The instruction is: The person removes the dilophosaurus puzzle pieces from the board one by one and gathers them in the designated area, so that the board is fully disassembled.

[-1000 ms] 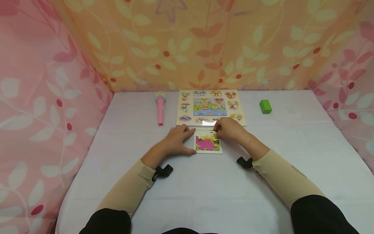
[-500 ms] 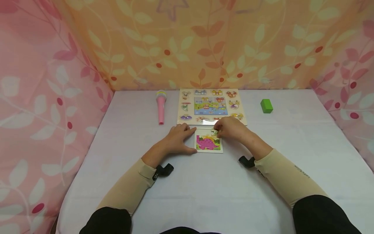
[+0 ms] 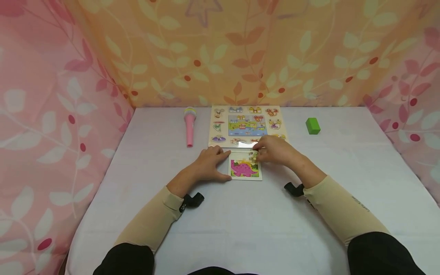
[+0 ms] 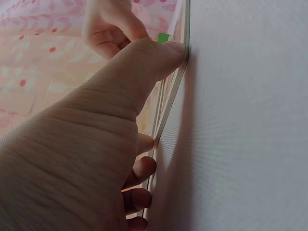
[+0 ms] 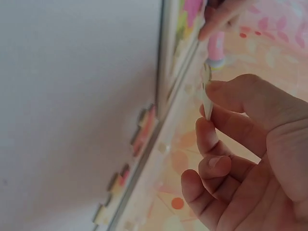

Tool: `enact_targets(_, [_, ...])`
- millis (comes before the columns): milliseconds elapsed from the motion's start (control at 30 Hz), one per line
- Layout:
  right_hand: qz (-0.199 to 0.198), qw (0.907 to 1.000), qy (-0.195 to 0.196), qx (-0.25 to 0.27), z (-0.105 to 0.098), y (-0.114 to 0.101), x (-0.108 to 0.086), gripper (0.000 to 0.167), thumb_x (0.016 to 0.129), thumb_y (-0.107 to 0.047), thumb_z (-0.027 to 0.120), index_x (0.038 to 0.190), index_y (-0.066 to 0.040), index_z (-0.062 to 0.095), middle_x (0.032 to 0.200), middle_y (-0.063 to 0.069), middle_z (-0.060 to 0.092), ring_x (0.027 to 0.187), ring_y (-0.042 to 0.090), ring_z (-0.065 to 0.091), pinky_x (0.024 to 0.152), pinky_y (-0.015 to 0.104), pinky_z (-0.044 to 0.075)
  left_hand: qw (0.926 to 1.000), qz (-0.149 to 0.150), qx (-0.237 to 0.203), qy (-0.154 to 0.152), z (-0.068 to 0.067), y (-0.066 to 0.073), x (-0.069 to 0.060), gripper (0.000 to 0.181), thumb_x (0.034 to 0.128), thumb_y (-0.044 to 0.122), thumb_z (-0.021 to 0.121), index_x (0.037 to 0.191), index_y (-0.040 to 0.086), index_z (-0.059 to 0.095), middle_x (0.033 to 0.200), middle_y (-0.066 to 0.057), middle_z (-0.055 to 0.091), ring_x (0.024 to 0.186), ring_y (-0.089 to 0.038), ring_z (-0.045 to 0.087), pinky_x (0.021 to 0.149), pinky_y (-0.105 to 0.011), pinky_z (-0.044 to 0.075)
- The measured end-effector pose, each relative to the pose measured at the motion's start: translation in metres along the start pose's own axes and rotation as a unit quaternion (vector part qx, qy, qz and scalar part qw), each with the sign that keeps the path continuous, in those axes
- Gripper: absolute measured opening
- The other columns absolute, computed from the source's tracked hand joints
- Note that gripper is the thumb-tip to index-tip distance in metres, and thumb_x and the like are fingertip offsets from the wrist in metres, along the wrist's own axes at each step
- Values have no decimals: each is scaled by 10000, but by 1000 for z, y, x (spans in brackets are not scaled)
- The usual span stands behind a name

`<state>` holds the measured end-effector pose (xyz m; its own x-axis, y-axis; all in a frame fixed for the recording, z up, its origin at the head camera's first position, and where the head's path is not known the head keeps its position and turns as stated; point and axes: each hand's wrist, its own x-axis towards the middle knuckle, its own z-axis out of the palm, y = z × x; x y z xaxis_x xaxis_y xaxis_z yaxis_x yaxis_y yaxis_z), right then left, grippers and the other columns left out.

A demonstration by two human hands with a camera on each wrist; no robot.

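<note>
A small framed jigsaw puzzle (image 3: 245, 168) with a pink dinosaur lies flat on the white cloth. My left hand (image 3: 209, 164) spans its left side, thumb at the near corner and forefinger at the far corner. In the left wrist view, the thumb (image 4: 168, 60) touches the frame's edge. My right hand (image 3: 276, 151) is over the upper right corner. Between its thumb and forefinger it pinches a thin puzzle piece (image 5: 207, 94), seen edge-on in the right wrist view. The hand partly hides that corner of the picture.
Just behind the jigsaw lies a larger wooden puzzle board (image 3: 247, 126). A pink toy microphone (image 3: 189, 128) is left of it, a green block (image 3: 313, 126) to the right. Knobbed coloured shapes (image 5: 144, 130) show along an edge; whether they are loose is unclear. Patterned curtains surround the table.
My right hand and forearm have shifted slightly to the right, with the piece still pinched at the upper right corner. The left hand and the jigsaw stay put.
</note>
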<state>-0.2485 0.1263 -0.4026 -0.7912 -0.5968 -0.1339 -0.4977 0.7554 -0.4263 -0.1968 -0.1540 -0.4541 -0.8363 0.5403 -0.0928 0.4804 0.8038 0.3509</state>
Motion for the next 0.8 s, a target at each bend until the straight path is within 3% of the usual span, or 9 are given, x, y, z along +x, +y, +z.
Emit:
enact_targets(433, [-238,9987,446,93,-26,-4,-21,397,823,-120,757,1210,-30,752,1130,85,668,1021,312,601,833,425,467,10000,16,4,19,3,-1,0,998,799,664,758,1595,183,395,1189,3,438,1083,-165,383,901,-346,341])
enact_targets(667, [-259,9968,763,-15,-41,-2,-36,356,867,-120,748,1215,-45,749,1129,90,651,1203,349,562,889,477,466,10000,-3,-36,-15,0,0,-1,995,801,654,764,1595,183,392,1189,-1,436,1087,-167,382,904,-352,341])
enact_targets(800, [-132,9961,872,82,-48,1,-46,350,882,-118,742,1226,-56,741,1159,104,639,1093,328,582,863,465,475,10000,-18,-6,4,0,0,0,998,798,657,763,1596,185,392,1190,2,436,1091,-166,381,909,-350,340])
